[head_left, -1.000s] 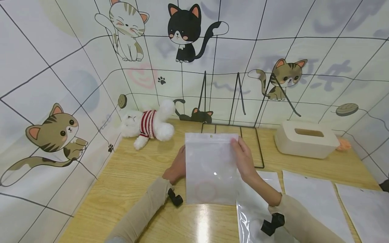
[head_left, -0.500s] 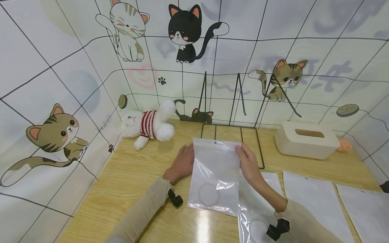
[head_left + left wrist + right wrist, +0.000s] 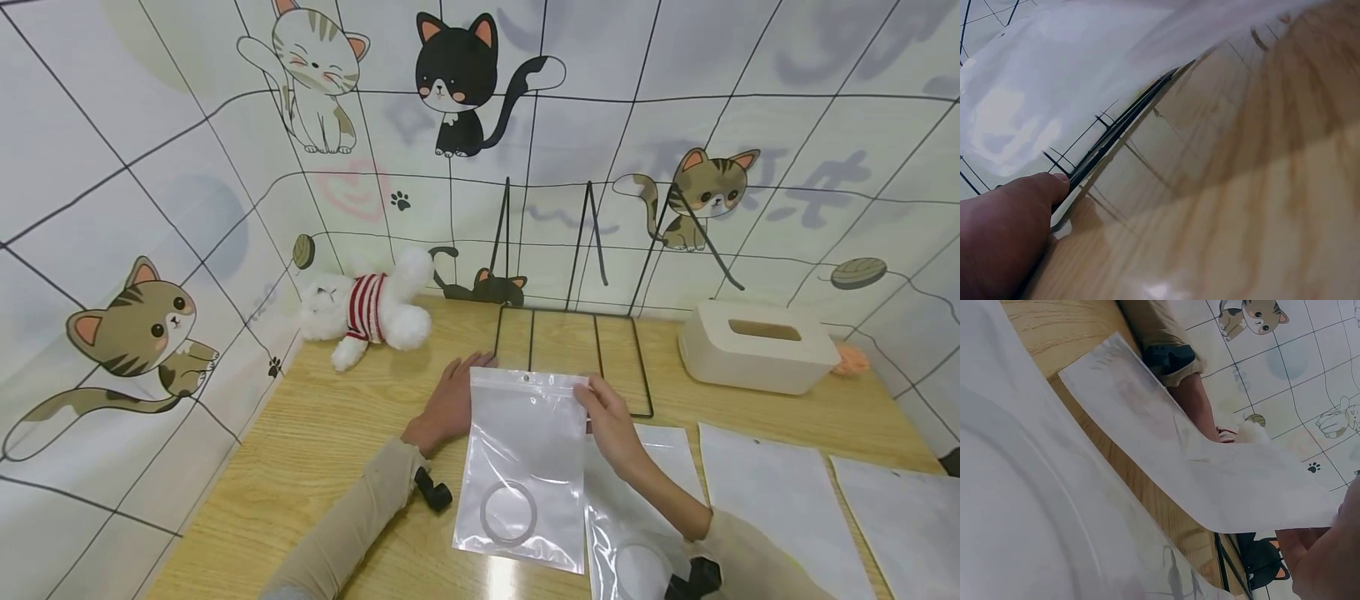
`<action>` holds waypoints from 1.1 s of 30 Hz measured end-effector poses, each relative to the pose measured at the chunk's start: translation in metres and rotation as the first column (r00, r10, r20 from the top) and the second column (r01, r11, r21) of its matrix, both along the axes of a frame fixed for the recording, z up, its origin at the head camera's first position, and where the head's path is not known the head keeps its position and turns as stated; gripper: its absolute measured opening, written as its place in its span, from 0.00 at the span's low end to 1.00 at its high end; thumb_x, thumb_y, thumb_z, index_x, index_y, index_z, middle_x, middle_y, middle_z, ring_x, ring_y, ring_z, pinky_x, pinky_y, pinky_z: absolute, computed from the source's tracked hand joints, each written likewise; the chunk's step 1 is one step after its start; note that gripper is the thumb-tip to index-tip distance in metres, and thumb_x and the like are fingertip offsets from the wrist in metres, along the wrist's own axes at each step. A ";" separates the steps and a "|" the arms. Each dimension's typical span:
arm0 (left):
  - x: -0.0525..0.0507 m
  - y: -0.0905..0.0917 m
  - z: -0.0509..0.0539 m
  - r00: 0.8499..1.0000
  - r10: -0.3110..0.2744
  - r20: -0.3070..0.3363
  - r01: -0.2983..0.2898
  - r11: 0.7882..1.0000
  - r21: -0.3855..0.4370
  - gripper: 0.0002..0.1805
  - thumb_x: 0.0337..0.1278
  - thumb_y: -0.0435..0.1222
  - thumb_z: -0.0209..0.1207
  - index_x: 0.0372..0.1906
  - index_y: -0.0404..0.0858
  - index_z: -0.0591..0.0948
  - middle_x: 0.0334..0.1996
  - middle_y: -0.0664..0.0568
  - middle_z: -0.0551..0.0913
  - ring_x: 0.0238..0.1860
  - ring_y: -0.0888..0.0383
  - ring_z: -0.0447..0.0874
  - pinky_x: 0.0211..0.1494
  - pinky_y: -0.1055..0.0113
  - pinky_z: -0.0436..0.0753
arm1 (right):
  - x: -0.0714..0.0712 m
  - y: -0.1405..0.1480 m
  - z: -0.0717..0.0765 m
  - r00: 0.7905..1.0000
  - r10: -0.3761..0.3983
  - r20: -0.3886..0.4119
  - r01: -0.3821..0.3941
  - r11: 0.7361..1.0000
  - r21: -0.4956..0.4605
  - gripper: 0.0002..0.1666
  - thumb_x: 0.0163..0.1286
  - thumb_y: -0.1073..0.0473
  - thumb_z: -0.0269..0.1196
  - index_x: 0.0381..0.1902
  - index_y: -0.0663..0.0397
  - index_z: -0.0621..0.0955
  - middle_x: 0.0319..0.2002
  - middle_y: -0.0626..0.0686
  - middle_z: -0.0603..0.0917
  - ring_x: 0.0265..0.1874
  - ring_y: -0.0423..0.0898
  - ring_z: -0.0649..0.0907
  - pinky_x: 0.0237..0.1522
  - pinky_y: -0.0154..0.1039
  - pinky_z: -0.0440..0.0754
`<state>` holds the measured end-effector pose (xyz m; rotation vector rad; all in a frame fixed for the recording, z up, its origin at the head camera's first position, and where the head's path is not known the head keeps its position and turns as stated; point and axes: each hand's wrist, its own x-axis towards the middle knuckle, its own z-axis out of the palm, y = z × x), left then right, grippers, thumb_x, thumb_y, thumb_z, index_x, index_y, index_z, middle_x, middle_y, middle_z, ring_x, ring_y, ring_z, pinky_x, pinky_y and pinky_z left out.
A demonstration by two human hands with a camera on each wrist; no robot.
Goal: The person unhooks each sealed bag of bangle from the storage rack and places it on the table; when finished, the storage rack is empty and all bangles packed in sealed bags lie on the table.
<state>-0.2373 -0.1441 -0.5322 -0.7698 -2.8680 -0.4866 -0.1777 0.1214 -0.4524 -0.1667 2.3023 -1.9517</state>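
My right hand (image 3: 615,425) pinches the top right corner of a plastic zip bag (image 3: 517,442), thumb on its front. A pale grey ring shape shows on the bag's lower part; I cannot tell whether it is printed or inside. In the right wrist view the zip bag (image 3: 1166,444) bends, seen from its edge. Behind the bag's left edge, my left hand (image 3: 448,404) lies low over the table, its fingers extended toward a black wire rack (image 3: 637,350) and partly hidden. The left wrist view has the left thumb (image 3: 1016,206) close to dark wires and the tabletop.
Another zip bag (image 3: 637,492) with a ring shape lies under the right forearm. Two white flat sheets or bags, a near one (image 3: 776,492) and a farther one (image 3: 900,517), lie rightward. A tissue box (image 3: 757,354) and a plush toy (image 3: 367,312) stand along the back.
My right hand has lowered the zip bag toward me and tilted it flatter, so its ring shape shows more clearly. The left hand, formerly mostly behind the bag, is now more visible.
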 end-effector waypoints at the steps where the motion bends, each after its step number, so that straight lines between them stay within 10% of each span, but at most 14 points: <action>1: 0.000 0.000 0.000 1.000 0.001 -0.003 -0.001 1.000 -0.006 0.40 0.67 0.53 0.50 0.78 0.38 0.59 0.78 0.47 0.60 0.79 0.45 0.53 0.79 0.44 0.53 | 0.001 0.000 -0.001 1.000 -0.001 0.003 0.001 1.000 -0.001 0.16 0.81 0.55 0.48 0.38 0.64 0.68 0.29 0.49 0.77 0.29 0.43 0.80 0.31 0.37 0.83; 18: -0.001 0.003 0.004 0.999 0.030 0.034 -0.030 1.000 -0.001 0.39 0.72 0.59 0.44 0.78 0.40 0.60 0.78 0.47 0.60 0.79 0.47 0.53 0.80 0.45 0.51 | 0.009 0.011 -0.011 0.985 0.170 0.030 -0.172 0.978 0.120 0.11 0.78 0.61 0.52 0.40 0.65 0.75 0.30 0.50 0.75 0.26 0.41 0.80 0.27 0.39 0.84; 25: -0.002 0.002 0.002 0.995 0.041 0.094 -0.045 0.998 0.042 0.39 0.73 0.60 0.42 0.79 0.42 0.58 0.79 0.50 0.57 0.81 0.50 0.49 0.81 0.48 0.46 | 0.007 0.022 -0.015 0.945 0.314 -0.088 -0.263 0.892 0.367 0.09 0.74 0.58 0.60 0.32 0.51 0.81 0.28 0.47 0.75 0.28 0.40 0.75 0.30 0.34 0.74; 33: 0.000 0.003 0.003 0.992 0.057 0.112 -0.062 0.997 0.046 0.39 0.74 0.61 0.39 0.79 0.44 0.56 0.80 0.52 0.55 0.81 0.52 0.48 0.82 0.50 0.44 | 0.006 0.030 -0.013 0.867 0.497 -0.035 -0.434 0.788 0.437 0.09 0.72 0.58 0.62 0.29 0.50 0.82 0.23 0.43 0.74 0.23 0.34 0.71 0.27 0.30 0.70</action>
